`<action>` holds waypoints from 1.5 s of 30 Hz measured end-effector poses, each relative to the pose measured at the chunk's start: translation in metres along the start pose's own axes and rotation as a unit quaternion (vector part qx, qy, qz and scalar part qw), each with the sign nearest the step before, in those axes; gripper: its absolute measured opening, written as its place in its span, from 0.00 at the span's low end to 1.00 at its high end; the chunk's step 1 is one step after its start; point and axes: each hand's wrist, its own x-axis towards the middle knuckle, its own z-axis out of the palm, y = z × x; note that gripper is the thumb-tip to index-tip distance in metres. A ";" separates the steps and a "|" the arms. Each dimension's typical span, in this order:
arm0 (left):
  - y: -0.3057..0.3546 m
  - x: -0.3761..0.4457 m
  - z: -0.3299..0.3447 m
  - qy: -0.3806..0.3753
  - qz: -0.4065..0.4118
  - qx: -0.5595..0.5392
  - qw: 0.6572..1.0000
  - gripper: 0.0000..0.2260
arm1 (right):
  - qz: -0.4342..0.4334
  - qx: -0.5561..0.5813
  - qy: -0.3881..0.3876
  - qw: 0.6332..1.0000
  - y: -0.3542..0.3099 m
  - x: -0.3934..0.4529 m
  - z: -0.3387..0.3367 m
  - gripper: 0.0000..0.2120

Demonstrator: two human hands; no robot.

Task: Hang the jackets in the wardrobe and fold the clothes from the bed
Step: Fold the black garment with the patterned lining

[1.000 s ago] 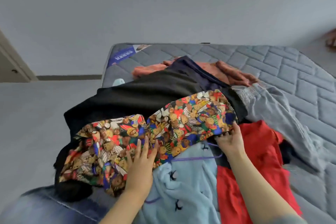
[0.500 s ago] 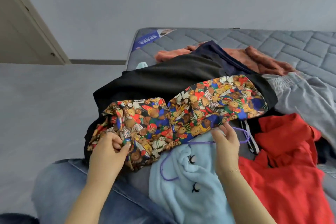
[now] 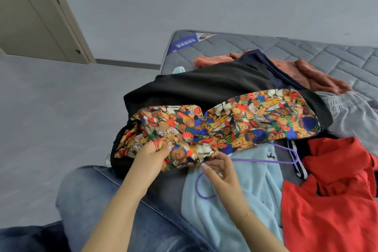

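The teddy-print garment (image 3: 235, 127) lies across the black clothes on the bed (image 3: 306, 55), thin, floppy stuff, probably light. Left hand (image 3: 151, 155) bunches its near edge in its fingers, right hand (image 3: 221, 168) pinches the hem beside it; I'd grab corners so it doesn't sag.

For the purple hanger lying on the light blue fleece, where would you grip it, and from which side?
Probably the straight bar of the purple hanger, reached from above, from the person's near side. That stretch lies exposed across the light blue fleece, while its far end tucks under the teddy-bear print garment. Both the left hand and right hand are pinching that garment now.
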 end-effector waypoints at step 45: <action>-0.035 0.052 -0.162 -0.209 0.077 0.167 0.961 0.12 | -0.244 -0.649 -0.221 0.686 0.016 0.061 0.045 0.41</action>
